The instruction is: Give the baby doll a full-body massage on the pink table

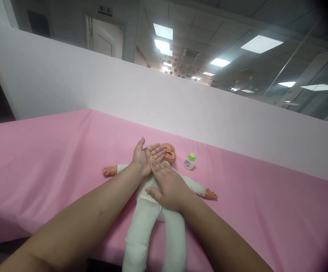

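Note:
A baby doll (148,217) with a white cloth body lies on its back on a pink sheet (53,162), arms spread wide. Above its chest my two hands meet. My left hand (147,156) is turned palm up with its fingers stretched toward the doll's face. Across that palm lie the fingers of my right hand (169,185), palm down and flat, thumb apart. Nothing shows between the hands, though the touching surfaces are hidden. A small clear bottle (189,161) with a green cap stands to the right of the doll's head.
A low white wall (152,98) runs behind the pink-covered surface. Above it is a glass pane (223,45) with ceiling lights showing. At the upper left a white door (104,39) stands beyond the wall. Folds run through the sheet on the left.

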Demonstrator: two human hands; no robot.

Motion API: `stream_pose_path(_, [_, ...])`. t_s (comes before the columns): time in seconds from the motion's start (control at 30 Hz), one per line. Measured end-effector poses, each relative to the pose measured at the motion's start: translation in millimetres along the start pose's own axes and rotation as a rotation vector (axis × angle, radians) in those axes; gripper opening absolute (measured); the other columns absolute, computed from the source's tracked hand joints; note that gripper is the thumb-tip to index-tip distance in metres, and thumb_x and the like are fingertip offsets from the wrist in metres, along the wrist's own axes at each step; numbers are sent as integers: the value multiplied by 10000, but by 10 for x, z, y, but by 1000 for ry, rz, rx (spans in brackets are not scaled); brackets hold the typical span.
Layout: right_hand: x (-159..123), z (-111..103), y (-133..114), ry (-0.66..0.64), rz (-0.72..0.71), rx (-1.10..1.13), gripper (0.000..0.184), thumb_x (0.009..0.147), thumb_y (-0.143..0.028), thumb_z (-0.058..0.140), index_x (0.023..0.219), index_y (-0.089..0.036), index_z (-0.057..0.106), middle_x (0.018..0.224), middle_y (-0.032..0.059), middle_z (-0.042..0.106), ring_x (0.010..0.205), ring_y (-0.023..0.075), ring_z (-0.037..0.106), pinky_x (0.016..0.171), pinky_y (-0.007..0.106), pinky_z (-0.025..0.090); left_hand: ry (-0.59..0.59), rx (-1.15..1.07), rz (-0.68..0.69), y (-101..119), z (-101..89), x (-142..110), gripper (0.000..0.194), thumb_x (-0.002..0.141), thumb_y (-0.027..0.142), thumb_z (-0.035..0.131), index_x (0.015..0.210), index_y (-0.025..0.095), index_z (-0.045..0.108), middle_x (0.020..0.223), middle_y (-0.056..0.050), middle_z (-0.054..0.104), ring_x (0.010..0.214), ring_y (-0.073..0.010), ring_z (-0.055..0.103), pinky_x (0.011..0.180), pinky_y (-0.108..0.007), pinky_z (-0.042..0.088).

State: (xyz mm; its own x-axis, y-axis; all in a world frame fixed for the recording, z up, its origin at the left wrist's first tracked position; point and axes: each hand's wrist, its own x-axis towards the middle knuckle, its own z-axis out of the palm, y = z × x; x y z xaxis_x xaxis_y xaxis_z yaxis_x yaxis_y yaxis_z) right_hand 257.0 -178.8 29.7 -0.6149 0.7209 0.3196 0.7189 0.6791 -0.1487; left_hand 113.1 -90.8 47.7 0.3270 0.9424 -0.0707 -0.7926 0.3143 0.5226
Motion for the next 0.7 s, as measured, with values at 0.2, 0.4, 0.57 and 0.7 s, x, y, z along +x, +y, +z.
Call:
stream_pose_path(0.2, [-18,24,-23,8,-115,36,937,982,-593,528,1643,-51,145,1702,201,172,1592,325,164,1298,512,196,-51,-36,-19,-47,-2,1,750,946,676,487,1320,32,578,1294,-279,666,1186,-358,688,922,-423,612])
stream_pose_path(0.4, [9,40,47,55,-41,65,1098,921,-726,540,1660,-126,-7,1728,155,44,1606,326,46,1305,533,132,-63,-12,-111,-259,145,-125,730,939,686,482,1261,49,638,1281,-261,679,1161,-345,699,948,-434,597])
stream_pose_path(0.57, [34,22,65,39,80,28,1048,931,-725,517,1665,-158,29,1734,127,68,1608,327,38,1302,549,89,-2,66,-115,-321,183,-160,676,914,670,530,1200,74,668,1236,-231,702,1067,-325,729,884,-420,611])
stream_pose_path(0.7, [32,46,42,33,140,16,993,934,-691,535,1649,-106,172,1711,165,194,1592,347,147,1294,529,137,7,117,-30,-272,131,-109,637,907,650,544,1139,74,689,1209,-223,710,1001,-303,739,881,-417,608])
